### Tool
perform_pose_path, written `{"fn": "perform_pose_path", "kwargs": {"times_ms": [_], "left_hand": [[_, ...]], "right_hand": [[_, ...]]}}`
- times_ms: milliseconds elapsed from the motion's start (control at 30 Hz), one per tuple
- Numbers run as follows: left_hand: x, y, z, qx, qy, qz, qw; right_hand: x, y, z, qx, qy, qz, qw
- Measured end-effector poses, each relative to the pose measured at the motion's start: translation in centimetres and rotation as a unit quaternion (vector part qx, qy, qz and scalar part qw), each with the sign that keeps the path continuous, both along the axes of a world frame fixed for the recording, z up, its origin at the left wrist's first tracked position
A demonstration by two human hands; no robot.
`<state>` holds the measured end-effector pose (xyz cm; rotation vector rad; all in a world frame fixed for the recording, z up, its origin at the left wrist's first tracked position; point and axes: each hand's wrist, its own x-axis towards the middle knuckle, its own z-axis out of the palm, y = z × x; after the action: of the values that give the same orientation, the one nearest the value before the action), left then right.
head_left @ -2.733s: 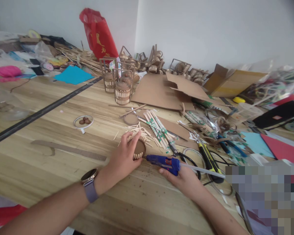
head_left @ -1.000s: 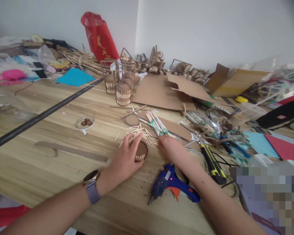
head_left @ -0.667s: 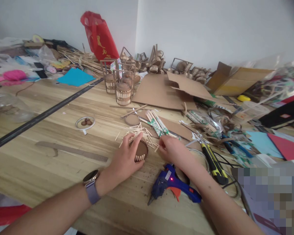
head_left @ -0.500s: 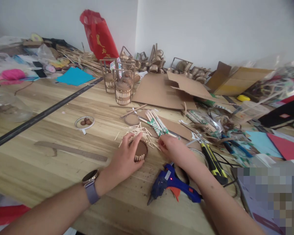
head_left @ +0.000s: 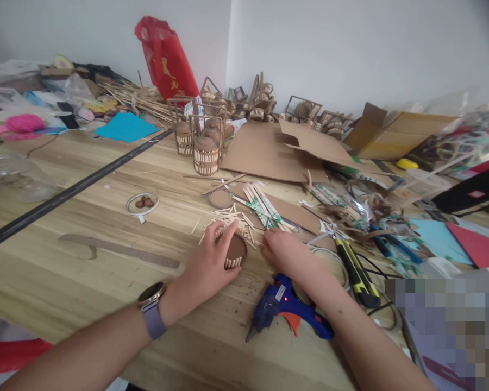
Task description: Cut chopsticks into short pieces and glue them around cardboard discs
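Note:
My left hand (head_left: 212, 255) grips a small round cardboard tray (head_left: 237, 248) by its sides, thumb at the near edge and fingers at the far one. Short pale wooden sticks stand upright along part of its rim. To the right of it, my right hand (head_left: 283, 248) is closed with its fingertips low over the table, beside a loose pile of wooden sticks (head_left: 228, 216); what it pinches, if anything, is hidden. A blue hot glue gun (head_left: 283, 304) with a lit red light lies below my right hand, nozzle pointing to the lower left.
Small lidded baskets with handles (head_left: 206, 149) stand behind. Cardboard sheets (head_left: 264, 152), a yellow-black utility knife (head_left: 356, 271) and blue-handled pliers (head_left: 395, 244) lie to the right. A cardboard strip (head_left: 118, 250) and a white ring (head_left: 158, 205) around brown balls are on the left.
My right hand has shifted slightly, its fingertips staying close to the table by the sticks. My left hand keeps its hold on the round tray. The view has moved a little.

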<state>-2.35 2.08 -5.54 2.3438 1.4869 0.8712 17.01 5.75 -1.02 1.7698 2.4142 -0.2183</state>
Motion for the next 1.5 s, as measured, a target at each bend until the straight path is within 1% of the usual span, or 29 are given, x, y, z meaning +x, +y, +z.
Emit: {"fn": "perform_pose_path", "kwargs": {"times_ms": [200,300,400,533,600,833,1067,1267,1500], "left_hand": [[-0.1,0.0,0.0,-0.005,-0.001,-0.003,1.000],[-0.1,0.0,0.0,-0.004,-0.005,-0.006,1.000],[-0.1,0.0,0.0,-0.005,-0.007,-0.009,1.000],[-0.2,0.1,0.0,-0.002,-0.011,-0.016,1.000],[-0.2,0.1,0.0,-0.001,-0.010,-0.020,1.000],[-0.3,0.2,-0.1,-0.005,-0.014,-0.031,0.999],[-0.3,0.3,-0.1,0.007,-0.020,-0.037,0.999],[-0.3,0.3,-0.2,0.004,-0.026,-0.039,0.999],[-0.3,0.3,0.0,-0.010,-0.026,-0.044,0.999]], "right_hand": [[0.7,-0.7,2.1,0.016,0.064,0.007,0.998],[0.7,-1.5,2.9,0.003,0.159,0.034,0.987],[0.4,-2.1,3.3,-0.028,0.260,0.061,0.963],[-0.1,-2.5,3.2,-0.048,0.302,0.028,0.952],[-0.4,-2.5,3.0,-0.056,0.300,0.020,0.952],[-1.1,-2.7,2.0,-0.070,0.264,0.042,0.961],[-1.9,-2.9,2.0,-0.073,0.252,0.051,0.964],[-2.1,-2.9,1.6,-0.062,0.242,0.057,0.966],[-2.3,-3.1,1.4,-0.054,0.223,0.072,0.971]]}}
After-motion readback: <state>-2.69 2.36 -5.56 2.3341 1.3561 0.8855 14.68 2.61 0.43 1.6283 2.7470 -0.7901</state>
